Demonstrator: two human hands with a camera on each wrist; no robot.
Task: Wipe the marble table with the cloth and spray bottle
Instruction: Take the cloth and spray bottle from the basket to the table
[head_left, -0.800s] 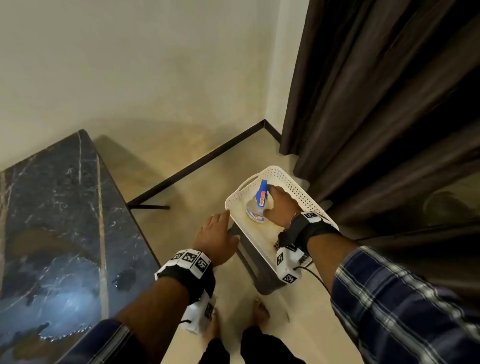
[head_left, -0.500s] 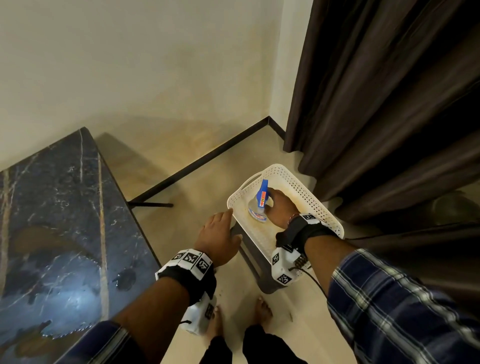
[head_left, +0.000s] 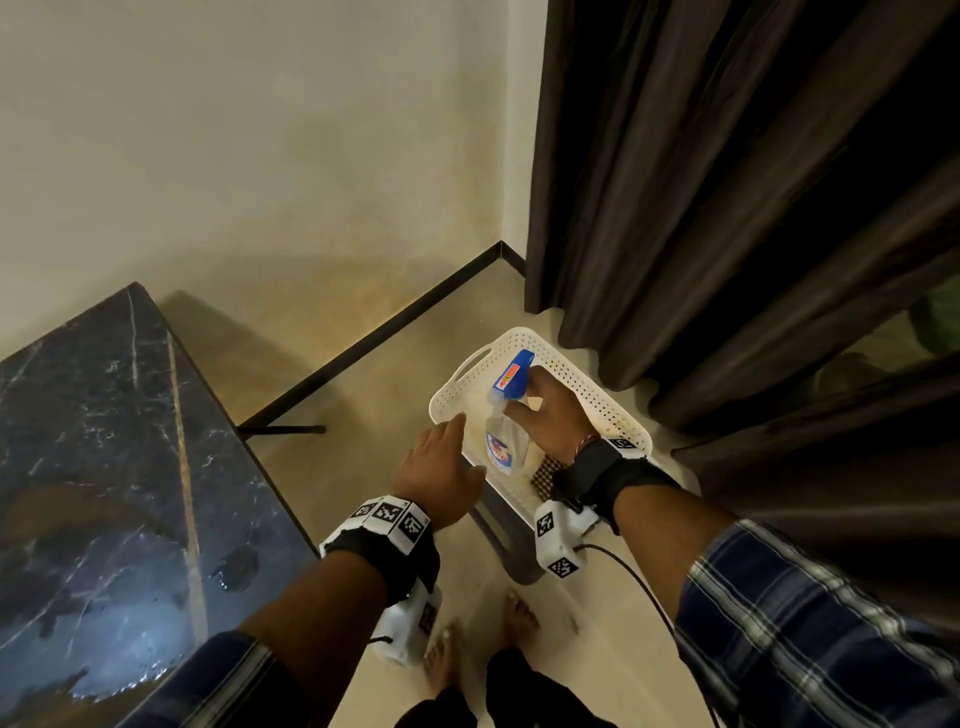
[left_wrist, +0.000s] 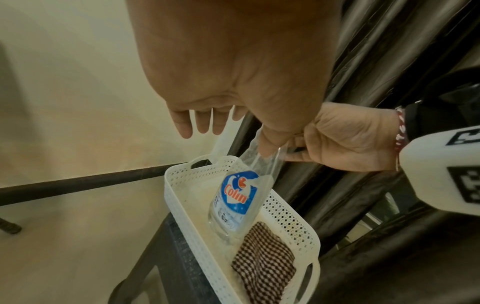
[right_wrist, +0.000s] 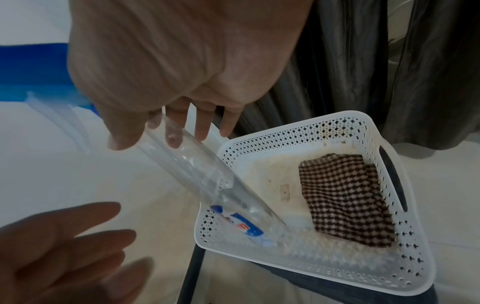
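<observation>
My right hand (head_left: 545, 415) grips the neck of a clear spray bottle (head_left: 504, 441) with a blue head and a blue label (left_wrist: 235, 197). The bottle is tilted, its base low inside the white perforated basket (head_left: 613, 410). A brown checked cloth (right_wrist: 342, 197) lies folded on the basket's floor beside the bottle's base (left_wrist: 262, 265). My left hand (head_left: 441, 467) hovers open just left of the basket, fingers straight, holding nothing. The dark marble table (head_left: 104, 467) stands at the left.
The basket rests on a dark stool (head_left: 509, 540) on the beige floor. Dark curtains (head_left: 753, 208) hang close behind and to the right. A black table leg and skirting (head_left: 363, 343) run along the cream wall. My bare feet (head_left: 514, 618) stand below the stool.
My right hand has tipped and raised the bottle from upright in the basket. The left hand has moved a little toward the basket's edge.
</observation>
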